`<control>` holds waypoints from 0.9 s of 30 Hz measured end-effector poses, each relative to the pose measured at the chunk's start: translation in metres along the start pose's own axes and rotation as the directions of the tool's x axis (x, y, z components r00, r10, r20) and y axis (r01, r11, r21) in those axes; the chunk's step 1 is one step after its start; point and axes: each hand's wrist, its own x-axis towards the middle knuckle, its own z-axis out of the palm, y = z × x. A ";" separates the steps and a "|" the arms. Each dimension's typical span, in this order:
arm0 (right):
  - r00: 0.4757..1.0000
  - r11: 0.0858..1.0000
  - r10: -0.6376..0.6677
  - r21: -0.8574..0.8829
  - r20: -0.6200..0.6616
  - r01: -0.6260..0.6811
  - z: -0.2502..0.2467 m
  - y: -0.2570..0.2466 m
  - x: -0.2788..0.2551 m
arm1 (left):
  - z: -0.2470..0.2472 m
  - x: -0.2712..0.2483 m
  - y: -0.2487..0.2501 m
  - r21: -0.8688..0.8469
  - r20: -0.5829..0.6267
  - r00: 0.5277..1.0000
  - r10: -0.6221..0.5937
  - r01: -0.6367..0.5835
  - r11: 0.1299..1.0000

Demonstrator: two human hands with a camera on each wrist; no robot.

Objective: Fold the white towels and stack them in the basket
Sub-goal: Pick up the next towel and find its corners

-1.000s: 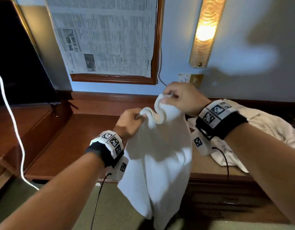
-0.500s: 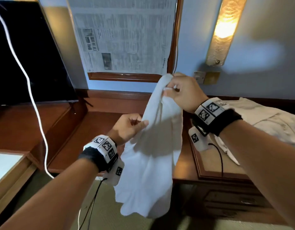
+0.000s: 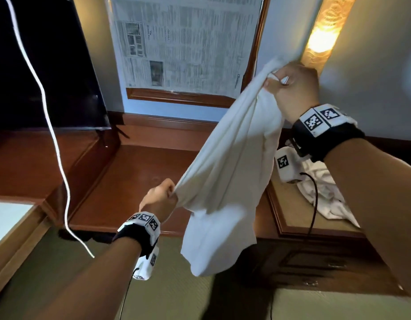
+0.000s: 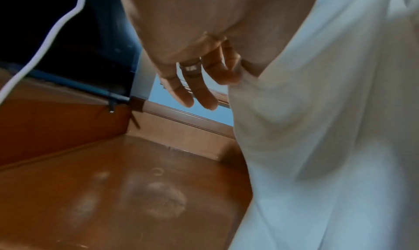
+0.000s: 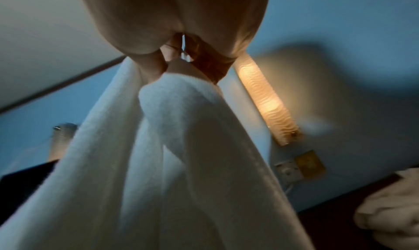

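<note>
— What is held up here?

— A white towel [image 3: 225, 172], stretched on a slant in the air between two hands. The right hand [image 3: 292, 91], raised high, has its fingers [image 5: 156, 64] bunched tight round one gathered end; the left hand [image 3: 160, 197], lower down, pinches a lower edge between thumb and forefinger (the other fingers [image 4: 197, 87] hang loose and slightly apart). The rest of the cloth drapes below the left fingers.

— And the room?

— A polished reddish wooden desk [image 3: 135, 181] lies under the left fingers, its top marked with pale rings and smudges. Beyond the right fingers a lit amber wall lamp [image 3: 322, 33] glows on a blue-grey wall, with a switch plate [image 5: 299, 166] beneath it. A newspaper sheet [image 3: 183, 42] in a wooden frame hangs above the left fingers; left of it stands a dark screen [image 3: 42, 65], crossed by a white cord [image 3: 49, 125]. Below the right wrist, more white towels [image 3: 324, 190] lie crumpled on a tan inlaid surface. Olive carpet [image 3: 176, 292] covers the floor.
</note>
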 end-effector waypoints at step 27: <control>0.744 0.760 0.610 -0.467 0.274 -0.452 0.037 0.123 -0.128 | -0.080 -0.001 -0.056 -0.115 -0.326 0.945 -0.008 -0.031 0.993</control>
